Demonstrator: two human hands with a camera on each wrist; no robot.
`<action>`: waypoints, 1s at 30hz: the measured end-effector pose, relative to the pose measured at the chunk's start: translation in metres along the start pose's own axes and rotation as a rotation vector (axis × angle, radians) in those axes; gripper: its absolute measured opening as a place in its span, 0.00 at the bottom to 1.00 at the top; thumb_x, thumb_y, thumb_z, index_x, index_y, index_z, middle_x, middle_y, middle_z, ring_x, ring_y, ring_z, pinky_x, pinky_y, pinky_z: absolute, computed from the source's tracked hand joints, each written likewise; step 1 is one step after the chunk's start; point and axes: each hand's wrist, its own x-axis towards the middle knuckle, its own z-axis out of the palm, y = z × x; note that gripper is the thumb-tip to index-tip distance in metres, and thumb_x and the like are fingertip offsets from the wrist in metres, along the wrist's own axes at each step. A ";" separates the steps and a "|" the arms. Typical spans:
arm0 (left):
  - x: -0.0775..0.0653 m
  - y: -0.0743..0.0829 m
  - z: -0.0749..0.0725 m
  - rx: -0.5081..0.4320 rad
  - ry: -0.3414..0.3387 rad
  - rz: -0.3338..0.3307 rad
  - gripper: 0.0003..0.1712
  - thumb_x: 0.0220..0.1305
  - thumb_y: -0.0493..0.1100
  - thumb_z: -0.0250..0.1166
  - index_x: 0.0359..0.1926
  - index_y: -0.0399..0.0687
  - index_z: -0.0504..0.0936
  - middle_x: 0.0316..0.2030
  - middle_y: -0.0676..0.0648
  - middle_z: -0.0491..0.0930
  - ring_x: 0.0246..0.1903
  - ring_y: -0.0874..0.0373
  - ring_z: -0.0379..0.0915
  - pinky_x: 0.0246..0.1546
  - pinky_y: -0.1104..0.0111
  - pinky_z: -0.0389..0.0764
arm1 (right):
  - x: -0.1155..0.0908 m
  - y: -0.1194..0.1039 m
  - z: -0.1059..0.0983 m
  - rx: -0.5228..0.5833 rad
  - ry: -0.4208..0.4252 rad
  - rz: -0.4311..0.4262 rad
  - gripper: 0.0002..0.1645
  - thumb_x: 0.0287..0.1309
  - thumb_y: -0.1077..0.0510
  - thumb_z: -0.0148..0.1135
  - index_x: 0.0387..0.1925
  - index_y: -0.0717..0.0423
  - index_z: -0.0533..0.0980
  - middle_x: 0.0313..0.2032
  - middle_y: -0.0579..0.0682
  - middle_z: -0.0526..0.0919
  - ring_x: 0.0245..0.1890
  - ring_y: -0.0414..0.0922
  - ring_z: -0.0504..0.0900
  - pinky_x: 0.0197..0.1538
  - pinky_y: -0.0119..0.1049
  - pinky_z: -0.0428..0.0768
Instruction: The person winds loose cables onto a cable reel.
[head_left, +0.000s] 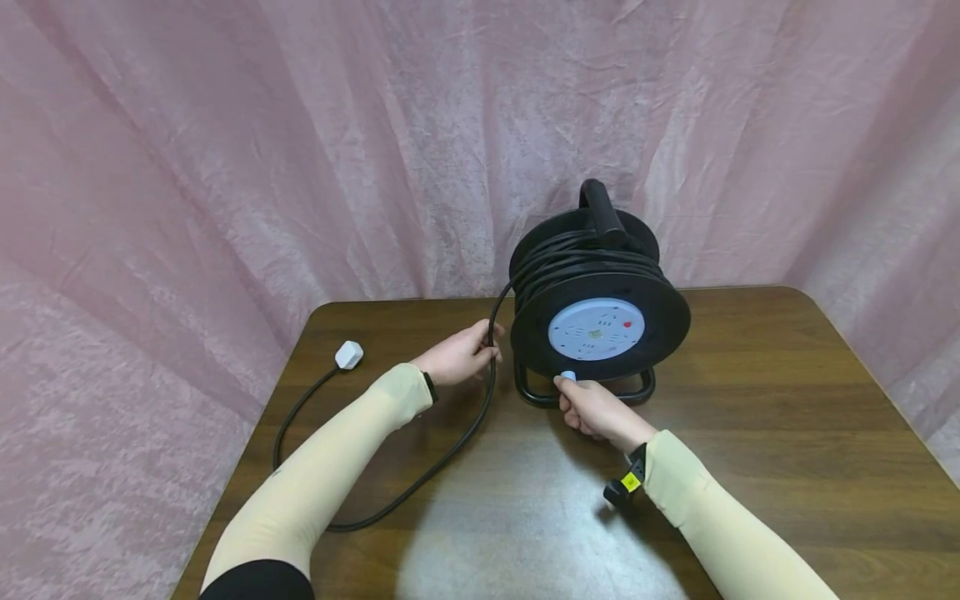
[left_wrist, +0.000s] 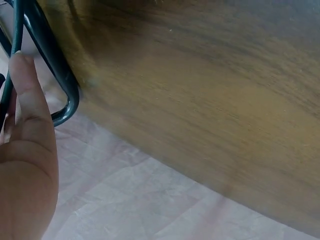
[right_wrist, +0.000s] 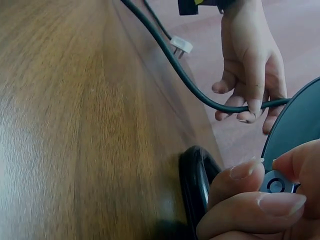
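A black cable reel (head_left: 600,283) stands upright on its tube frame, with cable wound round its drum and a light socket panel on its front disc. My right hand (head_left: 596,410) pinches the small pale knob (head_left: 568,376) at the lower rim of that disc; the right wrist view shows thumb and fingers round the knob (right_wrist: 276,183). To the left of the reel, my left hand (head_left: 463,354) pinches the loose black cable (head_left: 491,367) between thumb and fingers. From there the cable loops over the table to a white plug (head_left: 348,355) at the left.
The brown wooden table (head_left: 780,417) has rounded far corners. A pink curtain (head_left: 450,150) hangs behind it, close to the reel's carry handle (head_left: 600,212). The reel's frame foot (head_left: 536,398) rests on the tabletop. The cable's loop passes beneath the left forearm.
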 end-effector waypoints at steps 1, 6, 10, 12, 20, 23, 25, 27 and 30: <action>0.000 0.000 0.000 0.007 -0.001 -0.002 0.16 0.77 0.37 0.48 0.63 0.45 0.65 0.48 0.38 0.78 0.44 0.52 0.78 0.38 0.57 0.84 | 0.000 -0.001 0.001 0.006 -0.003 -0.004 0.33 0.73 0.38 0.44 0.34 0.67 0.71 0.16 0.46 0.68 0.11 0.36 0.56 0.15 0.29 0.54; 0.000 0.002 -0.001 0.107 -0.001 0.027 0.14 0.78 0.38 0.49 0.61 0.46 0.67 0.48 0.39 0.79 0.42 0.54 0.79 0.35 0.63 0.83 | 0.001 -0.002 0.003 0.014 0.004 -0.007 0.33 0.73 0.38 0.44 0.33 0.66 0.71 0.16 0.46 0.68 0.11 0.36 0.55 0.15 0.29 0.53; 0.000 0.001 -0.002 0.207 -0.003 0.038 0.15 0.78 0.40 0.50 0.62 0.49 0.67 0.44 0.42 0.79 0.36 0.56 0.79 0.34 0.67 0.81 | 0.001 -0.002 0.004 0.009 0.013 -0.006 0.33 0.73 0.38 0.44 0.32 0.65 0.71 0.16 0.46 0.68 0.11 0.36 0.56 0.15 0.29 0.53; 0.000 0.000 -0.002 0.224 0.004 0.027 0.15 0.78 0.41 0.50 0.62 0.52 0.67 0.41 0.44 0.78 0.33 0.58 0.78 0.34 0.67 0.80 | 0.001 -0.002 0.004 0.016 0.014 -0.005 0.32 0.73 0.38 0.44 0.32 0.66 0.71 0.16 0.46 0.68 0.11 0.36 0.55 0.14 0.28 0.53; 0.001 0.002 0.003 0.084 -0.005 0.005 0.09 0.78 0.37 0.49 0.53 0.42 0.70 0.46 0.39 0.79 0.36 0.53 0.78 0.33 0.63 0.82 | 0.002 -0.007 0.007 0.055 -0.039 -0.021 0.31 0.74 0.38 0.43 0.29 0.60 0.70 0.16 0.46 0.68 0.10 0.36 0.54 0.14 0.28 0.53; 0.000 0.003 0.006 0.085 -0.016 -0.001 0.09 0.78 0.36 0.49 0.52 0.37 0.70 0.44 0.40 0.79 0.35 0.53 0.78 0.31 0.65 0.82 | 0.003 -0.009 0.010 0.058 -0.051 -0.027 0.32 0.74 0.38 0.42 0.30 0.62 0.71 0.17 0.47 0.69 0.10 0.37 0.54 0.14 0.28 0.53; -0.001 0.003 0.007 0.077 -0.027 -0.013 0.09 0.77 0.36 0.49 0.52 0.36 0.69 0.42 0.39 0.78 0.33 0.53 0.78 0.30 0.64 0.82 | 0.003 -0.012 0.012 0.063 -0.059 -0.032 0.32 0.74 0.38 0.42 0.31 0.63 0.71 0.17 0.47 0.69 0.10 0.37 0.54 0.14 0.28 0.53; -0.002 0.001 0.008 0.071 -0.035 -0.022 0.09 0.78 0.36 0.48 0.52 0.35 0.69 0.41 0.39 0.78 0.31 0.54 0.79 0.30 0.62 0.82 | 0.004 -0.014 0.014 0.064 -0.060 -0.032 0.32 0.74 0.38 0.42 0.31 0.63 0.71 0.18 0.47 0.69 0.10 0.37 0.55 0.14 0.28 0.53; -0.002 -0.001 0.009 0.063 -0.037 -0.037 0.10 0.78 0.37 0.48 0.54 0.37 0.69 0.41 0.39 0.78 0.32 0.55 0.80 0.30 0.59 0.82 | 0.004 -0.019 0.016 0.069 -0.059 -0.028 0.32 0.74 0.37 0.42 0.30 0.60 0.71 0.18 0.48 0.70 0.10 0.38 0.55 0.14 0.29 0.53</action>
